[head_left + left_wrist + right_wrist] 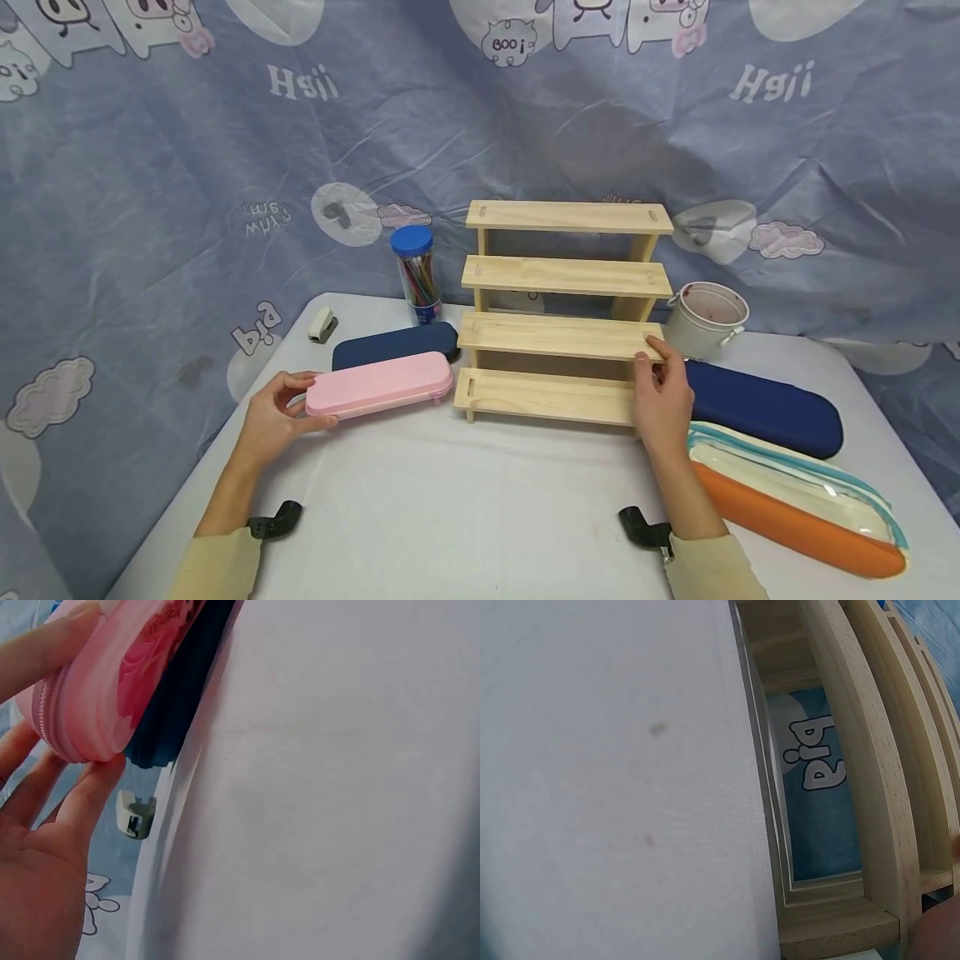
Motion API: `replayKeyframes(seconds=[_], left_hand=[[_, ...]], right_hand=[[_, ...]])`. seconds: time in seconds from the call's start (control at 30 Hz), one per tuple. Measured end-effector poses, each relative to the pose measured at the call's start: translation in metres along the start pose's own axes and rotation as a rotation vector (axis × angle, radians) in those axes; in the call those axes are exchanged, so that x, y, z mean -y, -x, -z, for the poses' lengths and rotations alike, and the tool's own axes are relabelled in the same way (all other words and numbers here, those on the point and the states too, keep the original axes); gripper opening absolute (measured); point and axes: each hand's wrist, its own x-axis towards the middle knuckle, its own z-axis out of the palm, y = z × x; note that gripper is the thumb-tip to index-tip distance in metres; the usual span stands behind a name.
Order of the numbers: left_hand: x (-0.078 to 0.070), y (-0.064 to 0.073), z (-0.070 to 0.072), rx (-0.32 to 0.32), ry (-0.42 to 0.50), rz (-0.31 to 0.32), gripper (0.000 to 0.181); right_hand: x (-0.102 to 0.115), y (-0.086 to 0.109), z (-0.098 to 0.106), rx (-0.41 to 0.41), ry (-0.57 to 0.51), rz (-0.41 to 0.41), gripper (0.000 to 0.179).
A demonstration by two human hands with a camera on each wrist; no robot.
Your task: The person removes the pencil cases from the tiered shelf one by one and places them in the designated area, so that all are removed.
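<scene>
My left hand (273,417) pinches the left end of a pink zippered pencil case (378,384), thumb on one side and fingers on the other. In the left wrist view, a darker pink picture shows on the case (146,671), and its zipper runs near the thumb. A four-tier wooden step shelf (566,277) stands at the middle of the table. At the right end of its second board from the bottom, my right hand (663,400) grips the wood with thumb and fingers. Only a blurred bit of that hand (939,930) enters the right wrist view.
Behind the pink case lie a dark blue case (393,346) and a small white-and-dark stapler-like item (322,325). A blue-lidded jar of pencils (418,279) stands left of the shelf. To the right are a white bucket (693,329), a navy case (765,408) and an orange clear-topped case (802,517).
</scene>
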Motion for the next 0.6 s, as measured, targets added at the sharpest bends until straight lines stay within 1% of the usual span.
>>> replayKeyframes(seconds=[0.27, 0.43, 0.5, 0.6], left_hand=[[0.012, -0.004, 0.005, 0.022, -0.047, 0.011, 0.063], [0.035, -0.009, 0.008, 0.031, -0.089, 0.014, 0.063], [0.044, -0.011, 0.010, 0.038, -0.133, 0.007, 0.063], [0.046, -0.010, 0.010, 0.046, -0.213, -0.007, 0.062]], right_hand=[[-0.002, 0.000, -0.001, 0.001, 0.001, -0.007, 0.043], [-0.001, -0.002, -0.001, 0.001, 0.000, -0.006, 0.043], [-0.001, -0.001, -0.001, 0.005, -0.001, -0.006, 0.043], [-0.001, -0.001, 0.000, 0.004, 0.002, -0.003, 0.043]])
